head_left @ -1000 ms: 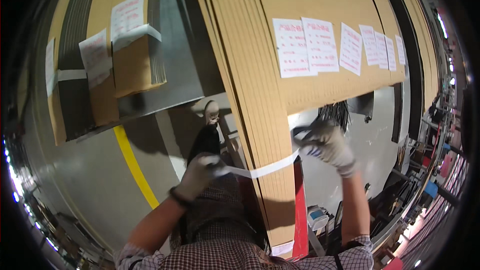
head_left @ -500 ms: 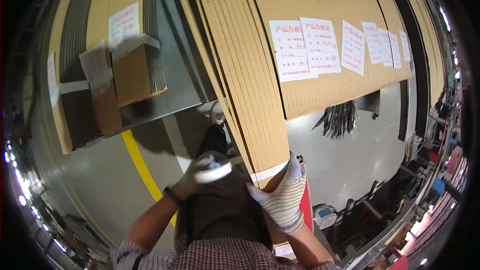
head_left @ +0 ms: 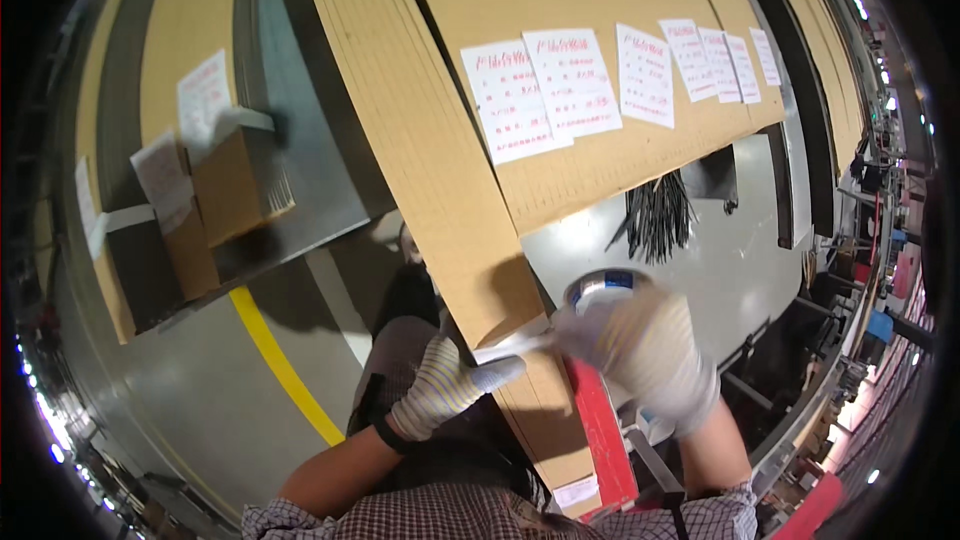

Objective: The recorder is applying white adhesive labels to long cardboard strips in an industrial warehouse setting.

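Observation:
A long stack of brown cardboard strips (head_left: 445, 190) runs from the far side toward my body. A white tape strip (head_left: 515, 343) lies across its near part. My left hand (head_left: 440, 390), in a striped knit glove, grips the stack's left edge, its thumb along the tape; its other fingers are partly hidden. On the stack's right side my gloved right hand (head_left: 645, 350) is blurred by motion, with the tape's other end at its fingers. A tape roll (head_left: 605, 285) with a blue-and-silver core shows just beyond that hand, which appears closed on it.
Flat cardboard stacks with paper labels (head_left: 572, 80) lie beyond, to the right. More bundled cardboard (head_left: 235, 185) rests at the left. Black strips (head_left: 655, 220) hang below the right stack's edge. Under the near cardboard end is a red bar (head_left: 600, 430). A yellow line (head_left: 285, 365) marks the floor.
The tape roll has passed from my left hand to the right side. My left hand has moved onto the stack, and my right has left its end. A tape strip now stretches across. The view has shifted.

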A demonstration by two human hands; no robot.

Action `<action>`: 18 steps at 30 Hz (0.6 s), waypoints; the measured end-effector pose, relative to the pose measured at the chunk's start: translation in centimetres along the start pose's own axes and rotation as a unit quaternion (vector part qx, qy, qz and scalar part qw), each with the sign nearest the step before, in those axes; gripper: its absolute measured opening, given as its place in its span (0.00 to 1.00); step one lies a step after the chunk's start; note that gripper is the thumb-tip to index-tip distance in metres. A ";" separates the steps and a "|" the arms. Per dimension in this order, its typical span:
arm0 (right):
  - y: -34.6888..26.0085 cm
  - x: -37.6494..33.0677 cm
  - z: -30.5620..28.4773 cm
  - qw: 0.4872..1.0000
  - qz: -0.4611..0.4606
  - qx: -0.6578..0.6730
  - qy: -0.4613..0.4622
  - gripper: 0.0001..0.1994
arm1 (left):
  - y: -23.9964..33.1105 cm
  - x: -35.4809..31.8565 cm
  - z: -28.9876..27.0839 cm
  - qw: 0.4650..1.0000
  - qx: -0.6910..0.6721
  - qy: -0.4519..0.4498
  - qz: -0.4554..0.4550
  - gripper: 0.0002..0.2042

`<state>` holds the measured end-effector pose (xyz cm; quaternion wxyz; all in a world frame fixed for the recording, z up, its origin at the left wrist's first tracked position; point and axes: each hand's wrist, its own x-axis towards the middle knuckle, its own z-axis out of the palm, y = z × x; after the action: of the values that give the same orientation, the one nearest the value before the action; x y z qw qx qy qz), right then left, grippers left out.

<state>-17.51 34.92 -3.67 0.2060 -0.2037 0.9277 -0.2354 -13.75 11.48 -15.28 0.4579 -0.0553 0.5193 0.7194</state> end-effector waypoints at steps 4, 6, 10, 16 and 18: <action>10.8 1.0 10.6 0.992 0.097 -0.067 0.052 0.05 | 0.4 1.8 2.1 0.999 -0.040 -0.006 0.026 0.43; 11.9 0.9 14.1 0.985 0.154 0.069 0.043 0.13 | 2.3 1.9 1.1 0.998 -0.039 0.000 0.057 0.41; 3.8 1.5 7.3 0.803 0.291 0.495 0.158 0.29 | 6.9 6.1 -2.9 0.992 0.005 0.067 0.108 0.41; 2.1 4.9 3.2 0.930 0.274 0.180 -0.166 0.42 | 0.5 -0.2 1.0 0.995 0.033 0.046 0.082 0.36; 3.2 5.4 5.9 0.928 0.197 0.309 0.072 0.43 | 5.0 3.1 0.2 0.985 -0.160 0.055 0.018 0.34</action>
<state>-20.03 32.87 -11.66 0.2335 0.0739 0.8431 -0.4788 -19.07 13.34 -13.41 0.4004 -0.1579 0.4229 0.7974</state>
